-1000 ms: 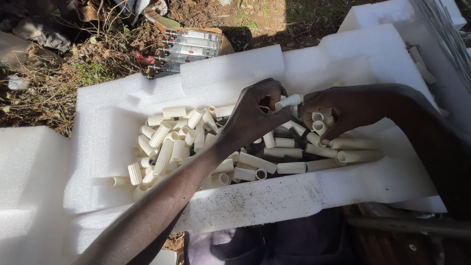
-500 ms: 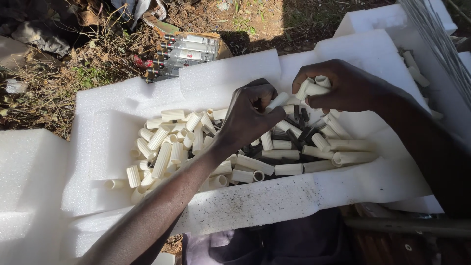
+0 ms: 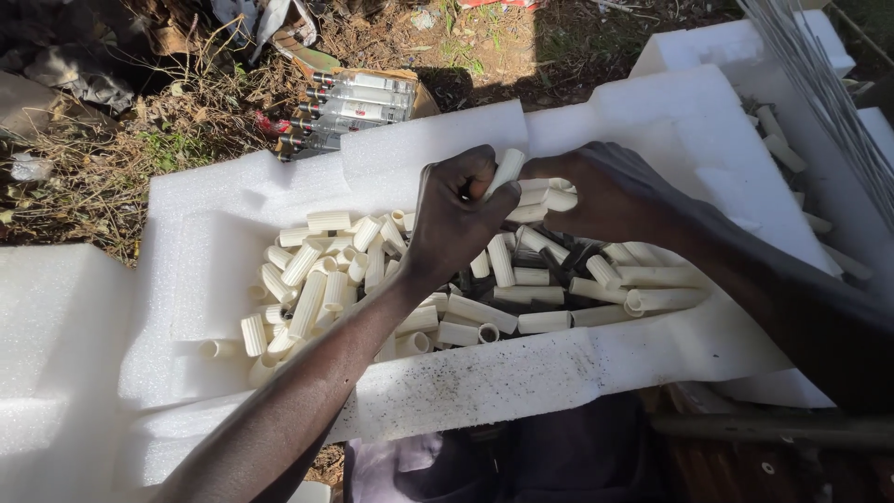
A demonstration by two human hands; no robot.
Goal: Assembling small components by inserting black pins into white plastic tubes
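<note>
1. Outdoors, on dry grass and dirt: white foam tray (image 3: 233, 279) as the landmark, sunlit, lying across the middle of the view.
2. Heap of short cream ribbed tubes (image 3: 317, 279) in the tray's hollow, spread from its left part to its right.
3. One cream tube (image 3: 507, 172) raised above the heap's middle, near the tray's back wall, tilted, pinched between fingers of the left hand (image 3: 456, 219).
4. Left hand closed on that tube, forearm reaching in over the tray's front edge.
5. Right hand (image 3: 596, 196) just beside the left, touching it, curled around a cluster of tubes (image 3: 545, 197), fingers narrow.
6. Longer cream tubes (image 3: 652, 300) lying flat in the tray's right part, below the right hand.
7. Behind the tray, on the ground: cardboard box of small bottles (image 3: 349, 107).
8. Right of the tray: second white foam piece (image 3: 736, 47) with bundled grey rods (image 3: 829, 93) across it.
</note>
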